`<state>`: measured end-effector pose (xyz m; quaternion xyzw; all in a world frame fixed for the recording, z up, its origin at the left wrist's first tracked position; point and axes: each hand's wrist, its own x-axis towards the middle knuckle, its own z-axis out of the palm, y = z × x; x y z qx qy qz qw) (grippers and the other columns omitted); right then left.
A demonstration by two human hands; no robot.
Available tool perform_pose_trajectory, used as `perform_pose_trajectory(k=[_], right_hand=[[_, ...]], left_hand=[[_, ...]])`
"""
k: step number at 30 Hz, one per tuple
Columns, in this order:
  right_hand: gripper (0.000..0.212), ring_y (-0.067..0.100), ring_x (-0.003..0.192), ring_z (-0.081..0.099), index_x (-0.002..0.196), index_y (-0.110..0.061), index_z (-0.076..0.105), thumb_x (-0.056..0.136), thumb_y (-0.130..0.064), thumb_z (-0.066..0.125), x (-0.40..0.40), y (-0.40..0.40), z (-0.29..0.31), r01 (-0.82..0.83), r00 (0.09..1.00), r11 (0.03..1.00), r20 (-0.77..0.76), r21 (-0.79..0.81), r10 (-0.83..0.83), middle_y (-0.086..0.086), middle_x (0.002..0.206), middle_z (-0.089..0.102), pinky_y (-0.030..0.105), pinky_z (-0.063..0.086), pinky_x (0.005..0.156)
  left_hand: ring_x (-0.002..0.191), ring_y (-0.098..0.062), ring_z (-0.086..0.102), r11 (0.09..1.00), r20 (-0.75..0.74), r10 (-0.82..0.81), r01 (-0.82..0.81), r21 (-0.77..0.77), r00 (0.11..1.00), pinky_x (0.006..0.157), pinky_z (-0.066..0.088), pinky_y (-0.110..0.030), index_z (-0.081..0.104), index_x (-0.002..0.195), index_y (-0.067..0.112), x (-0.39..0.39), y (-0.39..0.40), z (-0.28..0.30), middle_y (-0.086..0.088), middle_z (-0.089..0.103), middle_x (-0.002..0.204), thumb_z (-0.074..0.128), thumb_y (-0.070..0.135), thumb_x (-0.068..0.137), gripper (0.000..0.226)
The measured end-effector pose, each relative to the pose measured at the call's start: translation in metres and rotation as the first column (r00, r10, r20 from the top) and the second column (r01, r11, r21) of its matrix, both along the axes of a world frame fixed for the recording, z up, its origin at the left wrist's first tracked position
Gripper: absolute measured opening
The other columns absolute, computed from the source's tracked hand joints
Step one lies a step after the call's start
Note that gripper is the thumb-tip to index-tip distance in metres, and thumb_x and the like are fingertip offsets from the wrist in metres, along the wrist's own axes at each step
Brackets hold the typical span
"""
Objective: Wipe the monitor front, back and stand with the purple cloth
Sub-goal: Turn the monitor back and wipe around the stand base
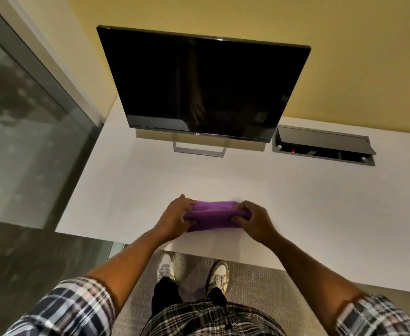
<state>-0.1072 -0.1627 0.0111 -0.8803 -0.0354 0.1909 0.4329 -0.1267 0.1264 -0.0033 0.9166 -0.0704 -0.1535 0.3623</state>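
A black monitor (204, 81) with a dark screen stands on a grey stand (199, 151) at the back of the white desk (296, 202), against the yellow wall. The folded purple cloth (213, 215) lies near the desk's front edge. My left hand (175, 219) grips its left end with curled fingers and my right hand (252, 220) grips its right end. Both hands are well in front of the monitor, apart from it. The monitor's back is hidden.
An open grey cable box (325, 149) is set into the desk to the right of the monitor. A glass partition (24, 141) runs along the desk's left side. Carpet and my shoes (192, 272) show below the desk edge.
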Motion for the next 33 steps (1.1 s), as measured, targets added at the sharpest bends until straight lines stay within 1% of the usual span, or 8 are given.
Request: perform_pose_trajectory(k=[4, 10, 16, 21, 24, 27, 30, 33], right_hand=[[0.018, 0.020, 0.089, 0.071, 0.103, -0.017, 0.072, 0.090, -0.025, 0.081, 0.025, -0.009, 0.045, 0.221, 0.968, 0.911, -0.190, 0.348, -0.163, 0.006, 0.096, 0.074, 0.028, 0.059, 0.071], [0.041, 0.036, 0.108, 0.073, 0.128, -0.010, 0.065, 0.089, -0.013, 0.079, 0.047, 0.006, 0.085, 0.459, 0.824, 0.678, -0.561, 0.574, -0.083, 0.016, 0.117, 0.075, 0.046, 0.062, 0.089], [0.026, 0.024, 0.098, 0.071, 0.116, -0.020, 0.068, 0.092, -0.017, 0.078, 0.063, 0.028, 0.098, 0.312, 0.947, 0.918, -0.152, 0.242, -0.282, 0.002, 0.110, 0.074, 0.041, 0.061, 0.088], [0.019, 0.018, 0.089, 0.066, 0.116, -0.012, 0.070, 0.097, -0.016, 0.069, 0.054, 0.079, 0.120, 0.272, 0.929, 0.950, 0.215, 0.152, -0.301, -0.003, 0.098, 0.070, 0.023, 0.055, 0.078], [0.020, 0.010, 0.079, 0.064, 0.120, -0.013, 0.065, 0.104, -0.012, 0.053, 0.046, 0.116, 0.137, 0.183, 0.975, 0.906, 0.051, 0.382, -0.218, -0.008, 0.089, 0.069, 0.013, 0.048, 0.066], [0.049, 0.014, 0.077, 0.064, 0.142, -0.020, 0.055, 0.093, -0.020, 0.055, 0.057, 0.136, 0.149, 0.197, 0.979, 0.815, -0.073, 0.545, -0.188, 0.000, 0.091, 0.073, 0.029, 0.053, 0.067], [0.072, 0.006, 0.103, 0.070, 0.159, -0.024, 0.035, 0.096, -0.011, 0.066, 0.072, 0.154, 0.157, 0.141, 0.978, 0.847, 0.059, 0.513, -0.198, -0.005, 0.124, 0.069, 0.027, 0.059, 0.082], [0.063, 0.012, 0.120, 0.065, 0.154, -0.019, 0.044, 0.096, -0.009, 0.070, 0.092, 0.182, 0.166, 0.198, 0.912, 0.885, 0.252, 0.422, -0.324, -0.001, 0.134, 0.065, 0.027, 0.057, 0.097]], left_hand=[[0.101, -0.009, 0.057, 0.845, -0.357, 0.235, -0.372, -0.385, 0.904, 0.088, 0.043, -0.028, 0.066, 0.107, 0.020, 0.010, -0.003, 0.047, 0.005, 0.064, 0.106, 0.068, 0.039, 0.085, 0.029], [0.104, -0.021, 0.067, 0.630, -0.458, 0.408, -0.607, -0.484, 0.789, 0.080, 0.058, -0.032, 0.057, 0.125, 0.021, 0.026, -0.035, 0.091, -0.004, 0.068, 0.117, 0.058, 0.026, 0.100, 0.025], [0.077, -0.018, 0.054, 0.729, -0.209, 0.609, -0.644, -0.232, 0.765, 0.067, 0.045, -0.031, 0.052, 0.096, 0.006, 0.033, -0.035, 0.110, -0.003, 0.059, 0.087, 0.071, 0.043, 0.090, 0.042], [0.074, -0.017, 0.058, 0.699, -0.059, 0.681, -0.672, -0.246, 0.730, 0.062, 0.046, -0.030, 0.053, 0.098, 0.012, 0.046, -0.053, 0.138, -0.001, 0.060, 0.084, 0.069, 0.043, 0.090, 0.036], [0.084, -0.020, 0.069, 0.677, -0.138, 0.603, -0.595, -0.434, 0.786, 0.078, 0.059, -0.044, 0.056, 0.104, 0.024, 0.058, -0.058, 0.153, 0.000, 0.068, 0.092, 0.054, 0.060, 0.089, 0.039], [0.089, -0.022, 0.070, 0.656, -0.227, 0.462, -0.502, -0.564, 0.857, 0.087, 0.057, -0.054, 0.059, 0.104, 0.027, 0.070, -0.042, 0.168, -0.001, 0.072, 0.096, 0.035, 0.064, 0.096, 0.045], [0.110, -0.016, 0.068, 0.622, -0.327, 0.231, -0.397, -0.675, 0.917, 0.100, 0.053, -0.047, 0.060, 0.132, 0.024, 0.087, -0.009, 0.187, 0.001, 0.072, 0.120, 0.021, 0.065, 0.101, 0.065], [0.126, -0.003, 0.057, 0.685, -0.284, 0.069, -0.253, -0.684, 0.956, 0.107, 0.048, -0.036, 0.051, 0.146, 0.028, 0.105, 0.035, 0.205, 0.009, 0.061, 0.140, 0.011, 0.066, 0.096, 0.075]])
